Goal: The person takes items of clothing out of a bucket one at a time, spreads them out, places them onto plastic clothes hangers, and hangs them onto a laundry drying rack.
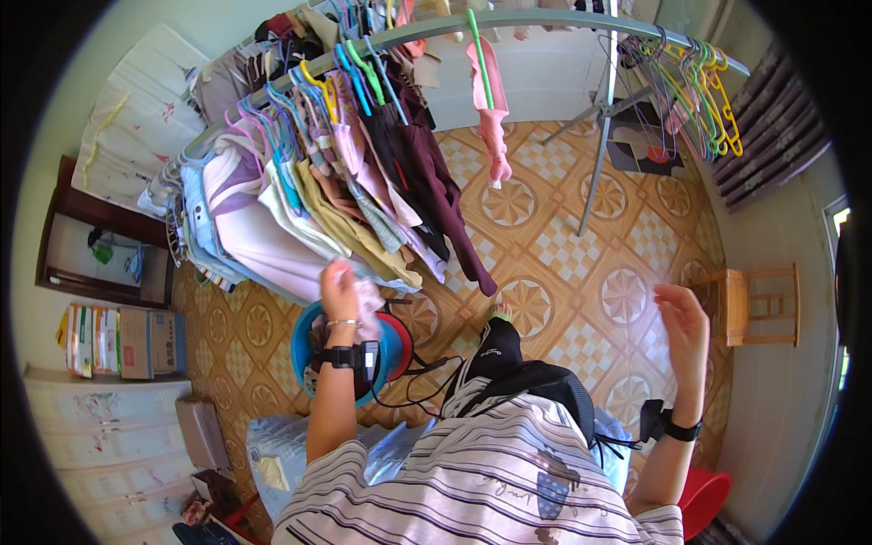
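Note:
My left hand (338, 289) grips a crumpled pale pink cloth (368, 306), blurred, above a blue basin (300, 351) with dark items inside. Just beyond that hand hang clothes on a metal rail (545, 17), among them a white and purple garment (252, 197), khaki trousers (347, 238) and dark maroon trousers (432, 177). My right hand (681, 313) is raised at the right over the tiled floor, fingers apart, with nothing in it. A pink glove-like item (492, 129) hangs from a green hanger (479, 58) near the rail's middle.
Several spare hangers (708, 102) hang at the rail's right end; its metal stand leg (594, 177) meets the floor. A wooden chair (739, 306) is by the right wall, a red tub (705, 501) at lower right. Cables (415, 392) lie near the basin. Drawers (116, 422) stand left.

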A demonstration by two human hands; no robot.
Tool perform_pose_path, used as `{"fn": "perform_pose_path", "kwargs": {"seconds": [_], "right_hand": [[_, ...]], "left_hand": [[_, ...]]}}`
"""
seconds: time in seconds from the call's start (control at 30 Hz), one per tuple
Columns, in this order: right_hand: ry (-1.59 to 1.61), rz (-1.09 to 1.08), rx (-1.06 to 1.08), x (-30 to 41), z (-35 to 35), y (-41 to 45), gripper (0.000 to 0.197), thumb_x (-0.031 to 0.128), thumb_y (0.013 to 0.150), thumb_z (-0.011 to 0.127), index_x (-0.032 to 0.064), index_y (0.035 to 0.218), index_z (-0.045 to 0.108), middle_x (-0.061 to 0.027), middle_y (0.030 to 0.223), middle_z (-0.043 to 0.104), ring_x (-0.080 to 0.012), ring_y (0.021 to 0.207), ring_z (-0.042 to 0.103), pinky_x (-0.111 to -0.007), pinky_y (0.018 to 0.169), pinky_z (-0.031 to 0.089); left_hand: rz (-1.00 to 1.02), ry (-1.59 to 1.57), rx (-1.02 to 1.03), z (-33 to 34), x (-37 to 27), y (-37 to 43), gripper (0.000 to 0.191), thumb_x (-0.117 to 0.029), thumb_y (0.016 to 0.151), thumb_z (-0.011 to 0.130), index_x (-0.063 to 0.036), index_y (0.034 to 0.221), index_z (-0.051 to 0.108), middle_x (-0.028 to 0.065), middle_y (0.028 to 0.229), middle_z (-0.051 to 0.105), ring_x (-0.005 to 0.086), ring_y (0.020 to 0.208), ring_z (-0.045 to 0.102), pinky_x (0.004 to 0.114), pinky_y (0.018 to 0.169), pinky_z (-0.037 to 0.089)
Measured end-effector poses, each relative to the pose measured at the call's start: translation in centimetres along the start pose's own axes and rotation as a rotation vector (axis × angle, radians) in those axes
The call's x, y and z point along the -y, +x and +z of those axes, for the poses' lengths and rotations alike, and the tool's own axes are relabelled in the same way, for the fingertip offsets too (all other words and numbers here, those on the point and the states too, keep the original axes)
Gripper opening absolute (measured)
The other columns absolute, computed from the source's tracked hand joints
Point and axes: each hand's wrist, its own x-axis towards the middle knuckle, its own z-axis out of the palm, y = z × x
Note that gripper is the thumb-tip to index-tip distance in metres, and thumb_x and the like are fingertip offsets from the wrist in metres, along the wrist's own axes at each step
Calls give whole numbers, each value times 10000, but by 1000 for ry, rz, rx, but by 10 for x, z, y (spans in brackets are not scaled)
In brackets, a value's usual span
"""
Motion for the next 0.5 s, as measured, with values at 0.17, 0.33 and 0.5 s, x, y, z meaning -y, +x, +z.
{"fn": "perform_pose_path", "kwargs": {"seconds": [0.17,0.33,0.5], "right_hand": [[-78,-158,331,41,51,34,263,96,857,609,27,1110,582,-97,1021,596,-171,912,599,-294,782,488],[11,-188,271,35,77,78,535,245,798,711,47,1230,466,-143,1160,525,-225,938,593,-325,763,498],[-85,-174,10,16,20,114,418,128,808,683,27,1172,505,-91,985,600,-174,832,604,-293,758,494]], "left_hand": [[208,-343,793,59,-176,11,102,-47,854,605,-21,952,609,39,934,621,129,904,568,254,844,437],[25,-756,1055,139,-279,18,211,-80,949,477,-19,1109,601,-16,940,609,61,865,545,215,773,463],[107,-920,1177,222,-339,34,310,-31,881,566,-48,1187,513,56,956,613,107,835,603,266,731,544]]}}
